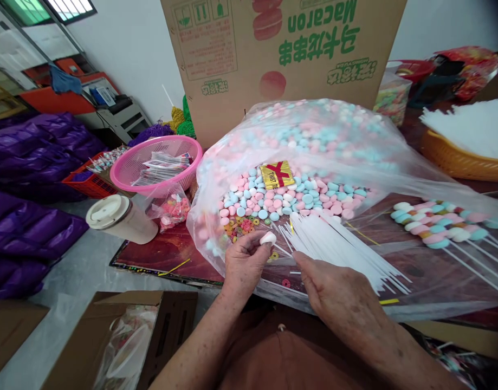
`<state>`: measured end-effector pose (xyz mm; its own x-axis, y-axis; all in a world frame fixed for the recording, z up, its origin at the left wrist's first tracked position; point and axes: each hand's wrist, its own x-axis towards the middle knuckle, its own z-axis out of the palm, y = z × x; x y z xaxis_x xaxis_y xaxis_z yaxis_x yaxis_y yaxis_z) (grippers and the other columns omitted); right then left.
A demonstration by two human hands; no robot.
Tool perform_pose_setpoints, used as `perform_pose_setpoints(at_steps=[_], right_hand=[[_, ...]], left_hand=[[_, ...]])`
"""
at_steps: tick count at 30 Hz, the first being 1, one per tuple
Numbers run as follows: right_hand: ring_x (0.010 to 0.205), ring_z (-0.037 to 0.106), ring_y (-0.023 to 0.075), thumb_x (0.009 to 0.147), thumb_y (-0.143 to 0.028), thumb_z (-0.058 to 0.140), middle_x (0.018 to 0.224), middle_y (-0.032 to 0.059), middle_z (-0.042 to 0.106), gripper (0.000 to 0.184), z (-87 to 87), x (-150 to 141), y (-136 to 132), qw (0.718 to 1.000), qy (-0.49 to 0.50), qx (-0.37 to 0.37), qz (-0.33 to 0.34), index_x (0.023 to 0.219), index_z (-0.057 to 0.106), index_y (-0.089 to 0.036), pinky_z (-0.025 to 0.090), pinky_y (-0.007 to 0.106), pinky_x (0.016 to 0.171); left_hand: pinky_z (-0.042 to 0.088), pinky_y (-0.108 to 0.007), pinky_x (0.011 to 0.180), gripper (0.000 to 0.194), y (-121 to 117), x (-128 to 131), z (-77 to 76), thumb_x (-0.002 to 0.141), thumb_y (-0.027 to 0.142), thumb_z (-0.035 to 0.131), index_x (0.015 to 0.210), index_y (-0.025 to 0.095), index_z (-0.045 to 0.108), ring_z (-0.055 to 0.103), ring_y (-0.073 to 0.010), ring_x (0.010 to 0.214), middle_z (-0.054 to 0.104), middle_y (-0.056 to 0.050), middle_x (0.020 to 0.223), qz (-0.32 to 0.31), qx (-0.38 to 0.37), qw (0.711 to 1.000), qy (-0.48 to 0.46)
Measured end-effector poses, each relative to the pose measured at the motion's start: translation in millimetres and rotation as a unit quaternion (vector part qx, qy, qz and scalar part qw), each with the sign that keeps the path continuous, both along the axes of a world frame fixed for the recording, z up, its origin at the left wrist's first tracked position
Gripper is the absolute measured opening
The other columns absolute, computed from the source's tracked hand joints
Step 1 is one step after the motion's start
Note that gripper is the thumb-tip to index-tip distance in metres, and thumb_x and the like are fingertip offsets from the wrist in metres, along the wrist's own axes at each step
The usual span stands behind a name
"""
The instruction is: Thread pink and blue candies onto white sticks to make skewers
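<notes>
My left hand is closed in a pinch on a white round candy just in front of the open clear plastic bag. Pink, blue and white candies fill the bag, with small coloured ring candies at its mouth. My right hand lies beside a bundle of white plastic sticks, its fingers bent at the near ends of the sticks; whether it grips one is unclear. Finished skewers of stacked candies lie to the right on the plastic.
A pink basket of small packets, a lidded paper cup lying on its side and a small bag of sweets are at left. A large cardboard box stands behind. An orange basket of white sticks is at right. Purple bags lie on the floor.
</notes>
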<state>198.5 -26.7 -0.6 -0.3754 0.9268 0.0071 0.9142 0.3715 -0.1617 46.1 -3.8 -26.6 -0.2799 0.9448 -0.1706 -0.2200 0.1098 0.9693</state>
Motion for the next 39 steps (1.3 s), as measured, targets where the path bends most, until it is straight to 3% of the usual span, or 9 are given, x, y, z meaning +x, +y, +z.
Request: perform_pose_setpoints(at_steps=[9,14,17,19,21,23,30,32,39], right_hand=[[0.060,0.063,0.0173,0.080,-0.009,0.042,0.071,0.0009,0.067,0.029,-3.6,-17,1,0.998,-0.053,-0.037,-0.002,0.101,0.056,-0.023,0.021,0.026,0.045],[0.063,0.062,0.0163,0.083,-0.011,0.038,0.073,0.0050,0.066,0.021,-24.1,-14,20,0.998,0.016,-0.059,-0.024,0.088,0.058,-0.017,0.030,0.024,0.049],[0.064,0.059,0.0156,0.085,-0.018,0.037,0.072,0.0051,0.065,0.022,-34.6,3,31,0.992,0.107,-0.054,-0.046,0.078,0.058,-0.017,0.035,0.024,0.056],[0.063,0.058,0.0160,0.085,-0.024,0.037,0.070,0.0050,0.064,0.025,-36.4,13,33,0.985,0.156,-0.037,-0.059,0.075,0.058,-0.017,0.037,0.024,0.057],[0.061,0.057,0.0154,0.085,-0.027,0.036,0.067,0.0040,0.063,0.028,-35.2,17,30,0.979,0.195,-0.040,-0.050,0.075,0.059,-0.018,0.037,0.024,0.056],[0.058,0.056,0.0142,0.086,-0.027,0.034,0.066,0.0029,0.063,0.029,-33.7,16,25,0.974,0.220,-0.048,-0.038,0.074,0.060,-0.019,0.037,0.023,0.055],[0.060,0.055,0.0142,0.086,-0.025,0.033,0.068,0.0041,0.062,0.028,-32.5,4,25,0.979,0.188,-0.071,-0.037,0.074,0.058,-0.018,0.035,0.023,0.057],[0.061,0.054,0.0144,0.086,-0.025,0.033,0.069,0.0042,0.062,0.027,-32.1,4,27,0.979,0.186,-0.077,-0.035,0.075,0.058,-0.018,0.035,0.023,0.058],[0.061,0.055,0.0153,0.086,-0.026,0.035,0.069,0.0039,0.063,0.027,-33.5,12,26,0.983,0.162,-0.071,-0.052,0.077,0.059,-0.018,0.033,0.024,0.057]], left_hand=[[0.050,-0.024,0.061,0.020,-13,13,-15.3,0.066,0.023,0.065,0.084,0.016,0.069,0.059,-0.0114,0.062,0.067,-0.001,0.072,-0.011,0.004,0.995,0.095],[0.049,-0.025,0.063,0.034,-15,11,-14.2,0.079,0.026,0.050,0.111,0.020,0.059,0.060,-0.0143,0.069,0.068,-0.002,0.081,-0.141,0.039,0.952,0.268],[0.047,-0.029,0.067,0.046,14,-9,-1.4,0.081,0.030,0.047,0.126,0.020,0.045,0.061,-0.0186,0.075,0.067,-0.005,0.087,-0.135,0.004,0.871,0.472],[0.045,-0.033,0.072,0.033,41,-18,3.1,0.084,0.026,0.041,0.112,0.019,0.057,0.059,-0.0228,0.085,0.064,-0.009,0.093,-0.118,-0.029,0.772,0.623],[0.045,-0.033,0.069,0.026,64,-21,1.6,0.082,0.021,0.040,0.095,0.017,0.063,0.058,-0.0248,0.087,0.062,-0.011,0.096,-0.161,-0.062,0.691,0.702],[0.044,-0.031,0.068,0.023,75,-20,-3.4,0.081,0.018,0.041,0.087,0.016,0.064,0.058,-0.0241,0.088,0.061,-0.011,0.098,-0.189,-0.072,0.662,0.721],[0.042,-0.028,0.069,0.021,61,-28,-10.2,0.082,0.022,0.041,0.091,0.021,0.060,0.057,-0.0198,0.087,0.062,-0.005,0.100,-0.202,-0.019,0.669,0.715],[0.042,-0.029,0.069,0.020,60,-32,-12.3,0.080,0.021,0.045,0.091,0.022,0.061,0.057,-0.0203,0.087,0.063,-0.004,0.098,-0.197,-0.003,0.689,0.698],[0.042,-0.023,0.057,0.026,53,-54,-27.4,0.071,0.023,0.056,0.095,0.017,0.064,0.056,-0.0134,0.060,0.063,0.000,0.068,-0.098,-0.034,0.901,0.421]])
